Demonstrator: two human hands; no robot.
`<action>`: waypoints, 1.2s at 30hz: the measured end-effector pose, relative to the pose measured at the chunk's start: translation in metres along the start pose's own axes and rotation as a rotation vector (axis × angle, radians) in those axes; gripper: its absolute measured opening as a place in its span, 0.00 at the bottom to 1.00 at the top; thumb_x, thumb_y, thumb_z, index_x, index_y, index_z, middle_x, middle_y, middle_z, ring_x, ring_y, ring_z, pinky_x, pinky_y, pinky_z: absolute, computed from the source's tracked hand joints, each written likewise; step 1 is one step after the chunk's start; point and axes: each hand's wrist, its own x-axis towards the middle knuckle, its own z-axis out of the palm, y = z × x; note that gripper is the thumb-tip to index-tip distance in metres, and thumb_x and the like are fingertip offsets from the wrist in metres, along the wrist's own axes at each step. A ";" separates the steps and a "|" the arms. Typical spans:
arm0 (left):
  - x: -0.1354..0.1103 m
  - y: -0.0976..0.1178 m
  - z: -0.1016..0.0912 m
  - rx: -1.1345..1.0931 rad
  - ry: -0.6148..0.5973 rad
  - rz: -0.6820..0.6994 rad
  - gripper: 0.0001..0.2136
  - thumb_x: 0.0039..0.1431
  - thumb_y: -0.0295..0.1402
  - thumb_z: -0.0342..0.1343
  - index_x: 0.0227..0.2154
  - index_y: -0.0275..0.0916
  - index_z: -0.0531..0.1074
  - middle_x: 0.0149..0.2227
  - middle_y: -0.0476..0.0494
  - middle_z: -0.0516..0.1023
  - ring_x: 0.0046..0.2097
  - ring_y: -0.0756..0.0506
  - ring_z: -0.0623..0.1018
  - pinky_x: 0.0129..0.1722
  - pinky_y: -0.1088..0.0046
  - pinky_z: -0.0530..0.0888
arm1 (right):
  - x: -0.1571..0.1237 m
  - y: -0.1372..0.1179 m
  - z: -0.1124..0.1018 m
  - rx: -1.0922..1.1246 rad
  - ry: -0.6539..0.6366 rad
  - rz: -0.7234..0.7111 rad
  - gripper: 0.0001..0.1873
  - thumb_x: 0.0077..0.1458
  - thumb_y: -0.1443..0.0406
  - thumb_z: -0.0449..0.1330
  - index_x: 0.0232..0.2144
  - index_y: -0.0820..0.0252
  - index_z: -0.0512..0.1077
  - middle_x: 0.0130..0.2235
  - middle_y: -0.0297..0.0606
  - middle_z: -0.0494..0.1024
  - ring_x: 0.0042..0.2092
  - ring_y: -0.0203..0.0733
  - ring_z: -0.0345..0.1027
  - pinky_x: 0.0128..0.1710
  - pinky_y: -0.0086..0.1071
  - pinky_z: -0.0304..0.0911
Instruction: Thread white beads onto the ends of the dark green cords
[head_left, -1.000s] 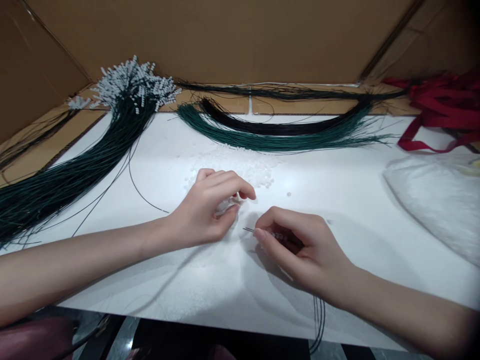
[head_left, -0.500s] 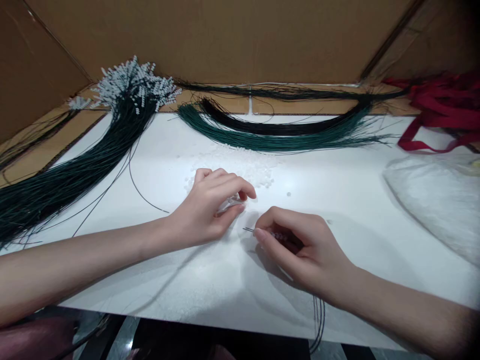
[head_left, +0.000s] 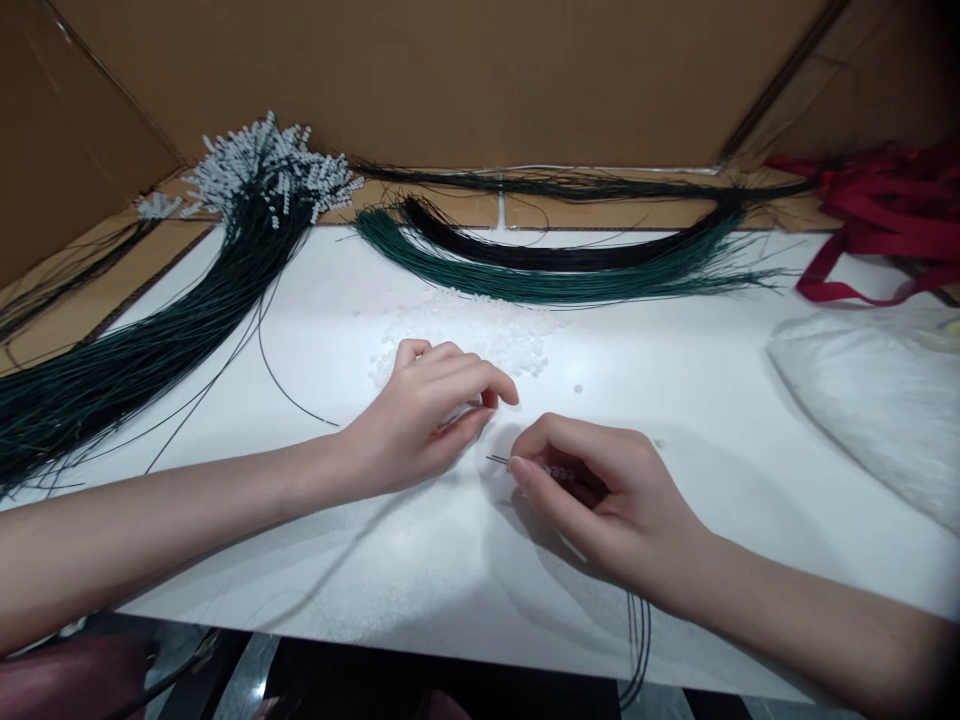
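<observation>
Between the thumb and index finger of my right hand (head_left: 592, 490), thin dark wires (head_left: 640, 650) are pinched, their tips poking out toward the left. Small white beads (head_left: 556, 472) sit on the wires inside the curl of that hand. The long wire ends hang past the table's front edge. My left hand (head_left: 431, 415) is a short way to the left, beside a pile of loose white beads (head_left: 480, 330). Its thumb meets a bent finger while the index finger arches above. Whatever lies in that pinch is hidden.
A thick bundle of dark green wires (head_left: 150, 330) with beaded white tips (head_left: 266, 170) fills the left side. More green wires (head_left: 555, 283) lie across the back before a cardboard wall (head_left: 420, 80). Red ribbon (head_left: 885, 220) and a clear plastic bag (head_left: 870, 390) occupy the right.
My left hand has shifted slightly to the right, and its thumb and fingers have drawn closer together. My right hand keeps its pinch on the wires, nearly still.
</observation>
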 end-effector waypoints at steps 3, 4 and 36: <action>-0.001 0.000 -0.001 -0.018 0.019 0.041 0.11 0.61 0.19 0.52 0.42 0.40 0.71 0.37 0.51 0.76 0.41 0.49 0.73 0.46 0.65 0.59 | 0.000 0.000 0.000 -0.001 0.001 -0.001 0.08 0.61 0.72 0.55 0.29 0.61 0.67 0.23 0.26 0.62 0.24 0.28 0.53 0.23 0.25 0.51; -0.001 0.000 -0.001 -0.032 0.046 0.067 0.11 0.62 0.19 0.52 0.42 0.39 0.71 0.37 0.50 0.76 0.41 0.48 0.73 0.46 0.65 0.61 | 0.000 0.001 0.000 -0.003 -0.001 -0.003 0.08 0.61 0.72 0.55 0.29 0.61 0.68 0.23 0.26 0.62 0.24 0.28 0.53 0.23 0.25 0.51; -0.003 -0.005 0.001 -0.439 0.207 0.160 0.12 0.57 0.23 0.64 0.44 0.38 0.74 0.39 0.44 0.80 0.39 0.49 0.79 0.41 0.72 0.79 | 0.001 -0.001 -0.002 0.037 0.013 0.027 0.09 0.62 0.70 0.54 0.29 0.60 0.67 0.23 0.27 0.63 0.24 0.30 0.54 0.23 0.27 0.51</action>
